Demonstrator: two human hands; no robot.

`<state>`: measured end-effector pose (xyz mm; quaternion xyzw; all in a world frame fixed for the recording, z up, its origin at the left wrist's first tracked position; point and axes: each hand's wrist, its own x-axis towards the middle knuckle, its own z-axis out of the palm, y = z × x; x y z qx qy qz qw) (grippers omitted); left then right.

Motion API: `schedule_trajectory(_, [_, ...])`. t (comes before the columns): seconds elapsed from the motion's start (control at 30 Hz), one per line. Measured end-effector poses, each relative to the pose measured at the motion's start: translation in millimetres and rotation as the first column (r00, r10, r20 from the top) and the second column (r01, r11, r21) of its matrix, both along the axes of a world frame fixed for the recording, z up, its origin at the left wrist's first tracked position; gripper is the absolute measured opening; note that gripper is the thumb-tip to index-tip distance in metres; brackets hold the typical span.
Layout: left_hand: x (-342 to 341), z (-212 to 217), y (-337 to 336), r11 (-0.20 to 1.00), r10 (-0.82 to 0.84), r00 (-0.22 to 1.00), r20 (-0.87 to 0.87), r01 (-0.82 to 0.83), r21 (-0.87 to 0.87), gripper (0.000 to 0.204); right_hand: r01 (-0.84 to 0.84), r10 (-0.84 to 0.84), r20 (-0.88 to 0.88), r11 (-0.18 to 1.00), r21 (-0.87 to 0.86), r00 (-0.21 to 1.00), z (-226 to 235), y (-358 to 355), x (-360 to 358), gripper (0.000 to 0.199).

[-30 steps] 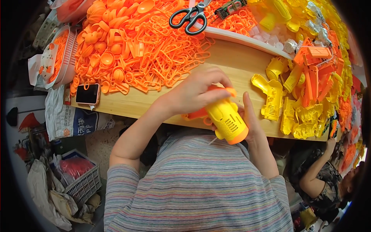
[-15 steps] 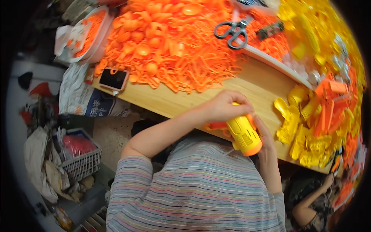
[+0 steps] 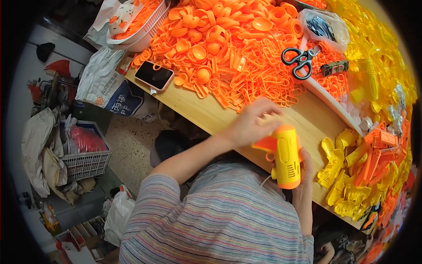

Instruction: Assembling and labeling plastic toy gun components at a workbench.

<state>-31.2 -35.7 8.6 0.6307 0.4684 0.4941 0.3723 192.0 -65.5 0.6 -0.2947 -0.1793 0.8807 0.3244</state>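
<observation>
My right hand [image 3: 306,169] is wrapped round the far side of a yellow-and-orange plastic toy gun [image 3: 288,160]. The toy stands roughly upright at the table's near edge, with a rounded orange cap on top and vent slots low on its yellow shell. An orange part and a small ring stick out on its left side. Just above and left of the cap, my left hand [image 3: 257,122] is apart from the toy, its fingers slightly spread and somewhat blurred, and nothing shows in them. A thin pale cord or rod shows beside the toy's lower end.
Orange plastic parts [image 3: 237,53] are heaped across the table [image 3: 211,114]. Black-handled scissors [image 3: 301,60] lie on a white tray's edge. A phone [image 3: 154,75] rests at the left edge. Yellow shells [image 3: 330,163] and orange parts [image 3: 382,147] pile up at right.
My left hand has come off the top of the toy gun and its fingers have opened. The toy has turned more upright in my right hand. The whole view has shifted.
</observation>
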Motion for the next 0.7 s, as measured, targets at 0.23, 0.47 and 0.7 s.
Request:
schedule_trajectory(0.23, [-94.7, -8.1, -9.7, 0.948, 0.317, 0.867, -0.385, -0.295, 0.117, 0.019, 0.352, -0.352, -0.018, 0.936, -0.018, 0.936, 1.2, 11.3, 6.6, 0.059])
schedule_trajectory(0.47, [-107.2, -25.7, -18.3, 0.96, 0.268, 0.871, -0.412, -0.279, 0.035, 0.025, 0.403, -0.404, -0.057, 0.915, -0.017, 0.913, -6.0, 7.3, 14.2, 0.059])
schedule_trajectory(0.7, [-91.7, -32.2, -8.4, 0.968, 0.226, 0.842, -0.49, -0.252, 0.014, 0.029, 0.378, -0.382, -0.093, 0.924, -0.055, 0.92, -18.5, 12.1, 10.2, 0.06])
